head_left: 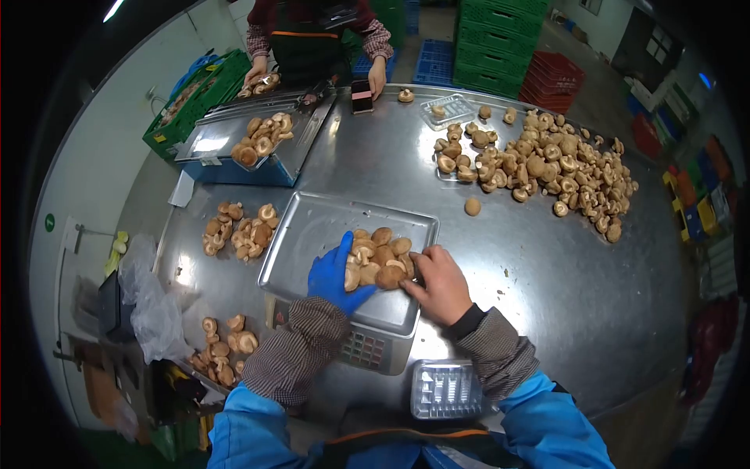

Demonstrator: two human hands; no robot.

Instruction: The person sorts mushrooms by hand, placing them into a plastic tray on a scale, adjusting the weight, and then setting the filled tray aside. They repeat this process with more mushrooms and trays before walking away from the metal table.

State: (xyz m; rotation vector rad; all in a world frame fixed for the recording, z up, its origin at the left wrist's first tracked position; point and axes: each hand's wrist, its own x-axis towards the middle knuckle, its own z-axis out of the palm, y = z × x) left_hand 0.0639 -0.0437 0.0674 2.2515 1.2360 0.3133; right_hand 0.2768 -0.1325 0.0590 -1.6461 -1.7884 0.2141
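Brown mushrooms (380,258) lie in a packed group on the metal tray (301,234) of a weighing scale, whose keypad (365,349) faces me. My left hand (336,275), in a blue glove, cups the group's left side, with thumb and fingers spread around it. On the right side, my bare right hand (439,283) has its thumb and fingertips pressed against the outer mushrooms. Whether a container sits beneath them is hidden. Near the table's front edge lies a clear plastic tray (447,389) with no mushrooms in it.
A large mushroom heap (558,160) covers the back right. Smaller groups (254,232) lie at left. A wrapping machine (234,168) holds a mushroom pack. Across the table, a co-worker (312,47) holds mushrooms and rests a hand beside a small box (362,97). Green crates (500,47) stand behind.
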